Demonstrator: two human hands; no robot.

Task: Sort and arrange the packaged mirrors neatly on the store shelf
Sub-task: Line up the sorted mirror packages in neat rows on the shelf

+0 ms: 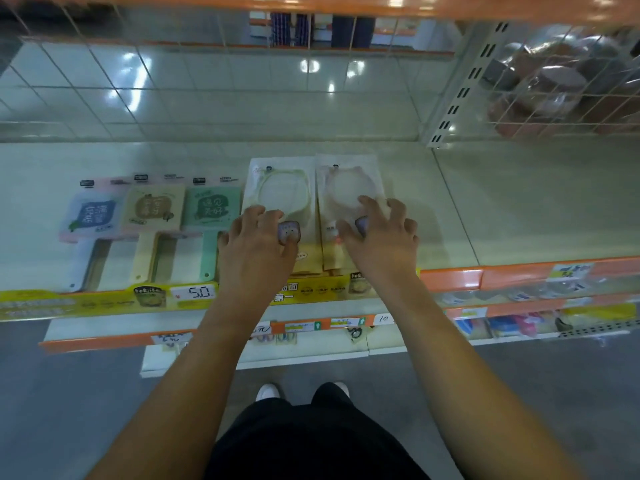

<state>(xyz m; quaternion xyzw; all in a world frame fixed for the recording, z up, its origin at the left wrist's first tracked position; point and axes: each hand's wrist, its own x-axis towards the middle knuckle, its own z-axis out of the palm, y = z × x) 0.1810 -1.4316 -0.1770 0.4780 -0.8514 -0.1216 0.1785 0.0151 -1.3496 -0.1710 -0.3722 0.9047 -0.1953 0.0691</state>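
Note:
Two packaged round mirrors lie flat side by side on the white shelf [502, 202]: a green-rimmed one [282, 183] and a pink-rimmed one [349, 178], each on a stack. My left hand [258, 242] rests on the lower half of the green-rimmed package, fingers bent and spread. On the pink-rimmed package my right hand [381, 233] presses with spread fingertips. To the left lie three handled mirrors in packs: blue [90, 216], beige [152, 207] and green [212, 207].
A yellow price strip [194, 294] runs along the shelf's front edge, orange trim [485, 275] to its right. A wire-grid back panel [173, 81] stands behind. Bagged brown goods [561, 88] sit at the upper right. Lower shelves hold small items.

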